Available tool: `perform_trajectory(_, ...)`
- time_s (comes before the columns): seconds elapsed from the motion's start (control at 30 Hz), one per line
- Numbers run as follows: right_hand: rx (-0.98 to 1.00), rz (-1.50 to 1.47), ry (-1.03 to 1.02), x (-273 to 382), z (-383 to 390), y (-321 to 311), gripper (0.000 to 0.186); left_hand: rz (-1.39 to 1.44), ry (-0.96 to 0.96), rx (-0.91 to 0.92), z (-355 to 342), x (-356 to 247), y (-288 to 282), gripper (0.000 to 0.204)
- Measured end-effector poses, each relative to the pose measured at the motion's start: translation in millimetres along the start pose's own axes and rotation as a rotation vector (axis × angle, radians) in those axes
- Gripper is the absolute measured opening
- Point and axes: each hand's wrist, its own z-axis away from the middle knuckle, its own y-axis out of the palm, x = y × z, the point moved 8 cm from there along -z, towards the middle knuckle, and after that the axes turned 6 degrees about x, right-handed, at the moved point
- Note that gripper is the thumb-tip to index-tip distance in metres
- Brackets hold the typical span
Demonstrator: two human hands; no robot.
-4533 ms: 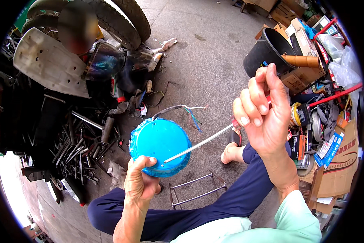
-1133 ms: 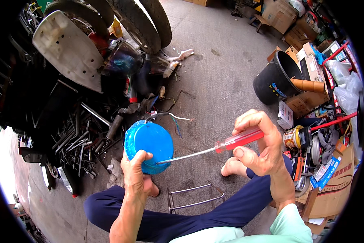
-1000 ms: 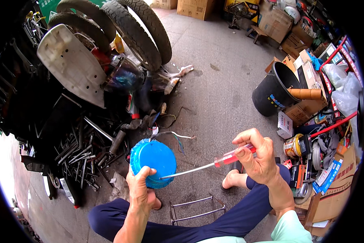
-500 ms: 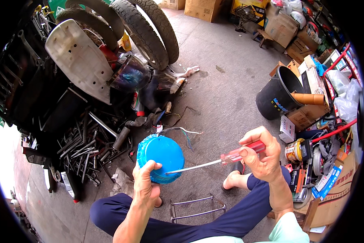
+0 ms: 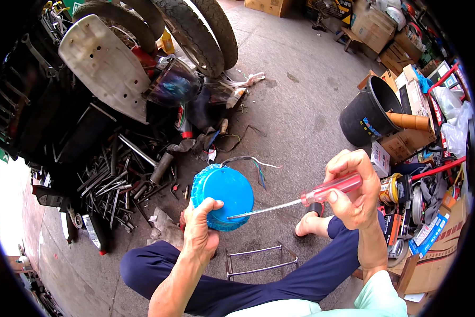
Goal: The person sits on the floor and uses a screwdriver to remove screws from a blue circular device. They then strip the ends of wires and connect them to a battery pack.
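Note:
My left hand grips a round, bright blue part by its near left edge, thumb on the flat face. A crinkled blue rim runs round this part, and several thin wires come out behind it. My right hand is closed round the clear red handle of a screwdriver. The long metal shaft points left, and its tip meets the lower part of the blue face. Whether the tip sits in a hole or only touches the surface, I cannot tell.
Loose sockets and steel tools lie in a heap at left, below a white plastic panel and tyres. A black bucket stands among boxes at right. Between my legs is a small metal frame.
Both hands, the blue part and the screwdriver appear slightly farther right in the picture. The background has shifted too, mostly upward. The screwdriver tip stays at the blue face.

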Motion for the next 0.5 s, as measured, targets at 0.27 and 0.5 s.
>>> perform_trajectory(0.27, 0.152, 0.165, 0.071, -3, -4, 4, 0.029, -0.118, -0.039, 0.01, -2, 13, -5, 0.066)
perform_trajectory(0.5, 0.181, 0.139, -0.024, 7, -7, 7, 0.029, -0.103, -0.096, -0.011, -2, 21, -3, 0.065)
